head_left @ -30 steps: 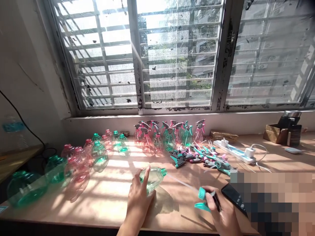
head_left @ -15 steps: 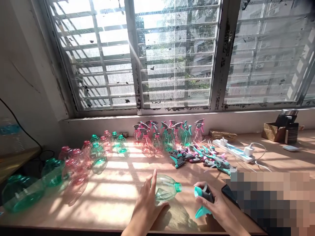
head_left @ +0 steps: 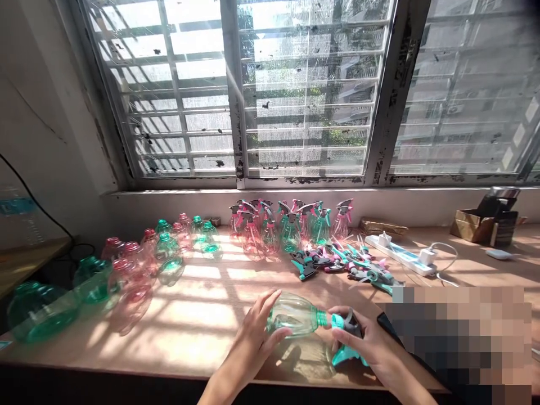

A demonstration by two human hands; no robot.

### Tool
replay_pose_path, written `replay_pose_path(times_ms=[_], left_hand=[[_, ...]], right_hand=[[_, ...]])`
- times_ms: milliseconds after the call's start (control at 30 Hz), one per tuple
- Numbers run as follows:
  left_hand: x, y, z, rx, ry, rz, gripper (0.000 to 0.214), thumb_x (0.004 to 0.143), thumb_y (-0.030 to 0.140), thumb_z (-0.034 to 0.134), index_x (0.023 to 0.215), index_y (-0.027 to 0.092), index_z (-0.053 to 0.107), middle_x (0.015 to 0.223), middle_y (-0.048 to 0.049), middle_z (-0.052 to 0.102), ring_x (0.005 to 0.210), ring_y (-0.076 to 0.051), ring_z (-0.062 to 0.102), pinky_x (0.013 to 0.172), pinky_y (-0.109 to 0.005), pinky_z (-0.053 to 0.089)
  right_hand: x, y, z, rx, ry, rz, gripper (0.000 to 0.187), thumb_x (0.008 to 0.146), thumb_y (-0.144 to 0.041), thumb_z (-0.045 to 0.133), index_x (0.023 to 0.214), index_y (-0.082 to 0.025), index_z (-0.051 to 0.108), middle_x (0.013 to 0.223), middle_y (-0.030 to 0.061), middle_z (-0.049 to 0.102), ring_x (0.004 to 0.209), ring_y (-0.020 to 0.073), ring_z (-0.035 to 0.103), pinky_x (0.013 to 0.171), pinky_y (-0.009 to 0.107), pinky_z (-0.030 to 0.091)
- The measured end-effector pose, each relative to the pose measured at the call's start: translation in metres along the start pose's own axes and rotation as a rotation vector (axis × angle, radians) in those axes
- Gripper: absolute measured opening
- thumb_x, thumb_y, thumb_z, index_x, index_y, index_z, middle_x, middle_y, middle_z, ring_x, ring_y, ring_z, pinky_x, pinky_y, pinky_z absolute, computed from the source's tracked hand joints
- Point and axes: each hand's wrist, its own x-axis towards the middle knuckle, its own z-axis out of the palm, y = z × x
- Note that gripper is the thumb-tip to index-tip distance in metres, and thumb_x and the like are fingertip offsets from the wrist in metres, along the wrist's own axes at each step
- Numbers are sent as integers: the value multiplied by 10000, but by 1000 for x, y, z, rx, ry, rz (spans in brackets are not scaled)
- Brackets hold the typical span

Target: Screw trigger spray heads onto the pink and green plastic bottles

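Note:
A clear green spray bottle [head_left: 295,315] lies on its side above the tabletop, its threaded neck turned right. Around the bottle's base my left hand [head_left: 257,326] is closed, thumb in front and fingers behind. My right hand [head_left: 363,337] grips a teal and grey trigger spray head [head_left: 338,322], its collar facing the bottle's mouth with a small gap between them. The dip tube hardly shows; most of it appears to be inside the bottle. The trigger points down toward the table.
Open pink and green bottles [head_left: 130,270] stand at the left. Finished spray bottles [head_left: 291,230] line the back wall below the window. Loose spray heads [head_left: 337,261] lie in a pile in front of them. A power strip [head_left: 400,256], a cardboard box [head_left: 470,225] and a phone [head_left: 390,325] are at the right.
The bottle has moved right and the spray head now sits close to its neck; the tube seen between them before is mostly out of sight. My left fingers have closed around the bottle.

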Motion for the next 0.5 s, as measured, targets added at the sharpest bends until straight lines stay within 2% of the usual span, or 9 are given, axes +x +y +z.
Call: replay_pose_path(times_ms=[133,233,300,400,500], left_hand=[[1,-6,7,-80,5,-15,889,873,454,736,1600,357,234,1641,-116,371,1448,-367,442,1159,-532,461],[0,-11,12,-95,-28,-48,1087,773,436,837,1625,317,172,1665,-127,343,1500,-397,359,1224,-562,358],[-1,-14,12,-92,-56,-55,989,830,442,784,1622,305,209,1649,-116,389,1512,-383,348,1244,-547,319],[-2,-12,6,-135,-79,-119,711,979,469,568,1605,290,282,1623,-115,438,1478,-353,422,1202,-510,394],[1,-1,-4,-198,-127,-141,639,981,468,570,1568,311,371,1576,-107,493,1438,-348,471,1165,-473,444]], right_hand=[[2,5,-2,-45,-89,-8,519,622,-496,929,987,-180,736,605,-2,720,527,201,673,527,309,541],[5,11,-6,-67,-88,-17,449,629,-489,931,884,-178,730,556,-23,673,521,183,637,535,301,514],[7,14,-9,-75,-76,-29,440,638,-488,927,875,-181,719,566,-27,669,540,182,636,547,298,500],[7,14,-9,-83,-50,-53,429,684,-485,902,905,-177,703,598,-14,702,565,176,641,576,293,492],[7,12,-9,-47,-27,-37,448,680,-482,906,924,-174,689,616,-4,727,566,179,657,591,303,513]])
